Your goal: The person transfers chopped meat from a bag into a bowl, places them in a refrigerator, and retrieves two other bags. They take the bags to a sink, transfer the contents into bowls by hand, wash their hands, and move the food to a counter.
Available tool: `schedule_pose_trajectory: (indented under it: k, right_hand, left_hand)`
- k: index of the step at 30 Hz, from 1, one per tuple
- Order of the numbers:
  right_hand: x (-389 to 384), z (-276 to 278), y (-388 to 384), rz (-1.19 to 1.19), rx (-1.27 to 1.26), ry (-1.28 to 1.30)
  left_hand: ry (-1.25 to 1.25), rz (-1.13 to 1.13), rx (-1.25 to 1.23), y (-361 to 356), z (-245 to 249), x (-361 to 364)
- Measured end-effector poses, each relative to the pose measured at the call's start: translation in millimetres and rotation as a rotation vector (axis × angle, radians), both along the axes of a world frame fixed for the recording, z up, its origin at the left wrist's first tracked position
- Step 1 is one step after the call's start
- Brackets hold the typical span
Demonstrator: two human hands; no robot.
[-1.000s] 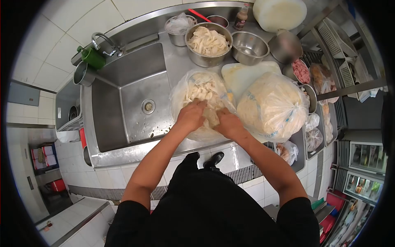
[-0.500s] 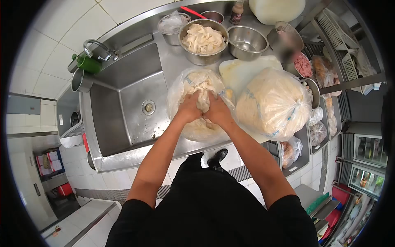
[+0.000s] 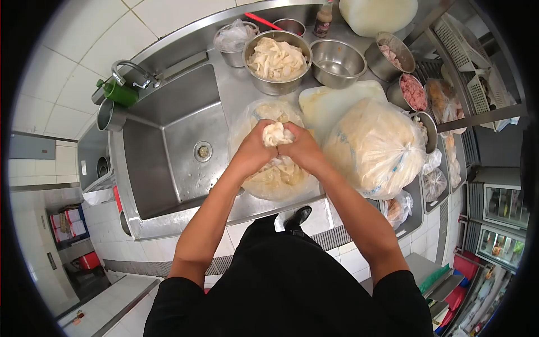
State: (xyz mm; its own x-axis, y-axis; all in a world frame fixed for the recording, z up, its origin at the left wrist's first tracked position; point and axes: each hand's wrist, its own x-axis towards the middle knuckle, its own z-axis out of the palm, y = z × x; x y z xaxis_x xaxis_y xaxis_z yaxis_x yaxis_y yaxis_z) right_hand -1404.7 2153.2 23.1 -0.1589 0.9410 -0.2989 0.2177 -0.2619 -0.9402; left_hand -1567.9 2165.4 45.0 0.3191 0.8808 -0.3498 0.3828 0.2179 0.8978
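Observation:
Between my left hand (image 3: pixel 254 147) and my right hand (image 3: pixel 301 147) is a pale, soft clump of strips (image 3: pixel 276 133), squeezed from both sides. What food it is I cannot tell. The fingers of both hands curl round it. Below them an opened clear plastic bag (image 3: pixel 279 186) lies on the counter with more of the same pale stuff inside. A steel bowl (image 3: pixel 276 87) heaped with similar cream-coloured strips (image 3: pixel 277 58) stands just beyond my hands. Close to my right forearm sits a big, tied plastic bag (image 3: pixel 375 147), full of pale contents, partly over a white cutting board (image 3: pixel 323 104).
A steel sink (image 3: pixel 168 163) with a tap (image 3: pixel 132 73) lies to the left. Behind are a wide steel bowl (image 3: pixel 338 67), a sauce bottle (image 3: pixel 323 19) and a bag-topped pot (image 3: pixel 234 42). Minced meat (image 3: pixel 413 91) fills a container at right, beside a metal rack post (image 3: pixel 477 117).
Both hands have come up from the opened bag and closed together round a clump of the pale strips. The bag's top has sunk lower.

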Motion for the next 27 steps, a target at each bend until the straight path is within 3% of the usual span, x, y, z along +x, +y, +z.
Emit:
schedule_pose_trajectory:
  k: [2, 4, 7, 11, 15, 18, 20, 22, 24, 25, 27]
  right_hand:
    - [1, 29, 5, 0.024, 0.039, -0.018]
    - [2, 65, 16, 0.046, -0.136, 0.258]
    - [5, 109, 40, 0.065, -0.108, 0.437]
    - [10, 152, 95, 0.039, 0.025, 0.411]
    - [23, 131, 180, 0.059, -0.009, 0.379]
    - [23, 106, 212, 0.085, -0.123, 0.259]
    - [17, 99, 223, 0.091, -0.247, -0.083]
    - [28, 78, 250, 0.100, -0.266, -0.175]
    - [35, 83, 251, 0.407, 0.100, -0.226]
    - [32, 82, 251, 0.024, -0.036, -0.222]
    - [31, 103, 235, -0.001, 0.014, -0.313]
  left_hand:
    - [-0.073, -0.002, 0.032, 5, 20, -3]
    - [-0.149, -0.002, 0.065, 12, 43, -4]
    - [-0.283, -0.007, 0.093, 42, 80, -5]
    - [-0.313, -0.072, 0.220, 106, 124, 1]
    - [-0.332, -0.112, 0.130, 180, 122, 12]
    - [-0.252, -0.145, 0.018, 215, 90, 20]
    - [0.005, -0.109, -0.039, 228, 78, 26]
    - [0.114, -0.062, 0.026, 240, 67, 29]
    - [0.022, -0.145, 0.019, 242, 68, 23]
    - [0.026, -0.104, 0.049, 240, 68, 19]
    - [0.074, -0.067, 0.154, 237, 61, 9]
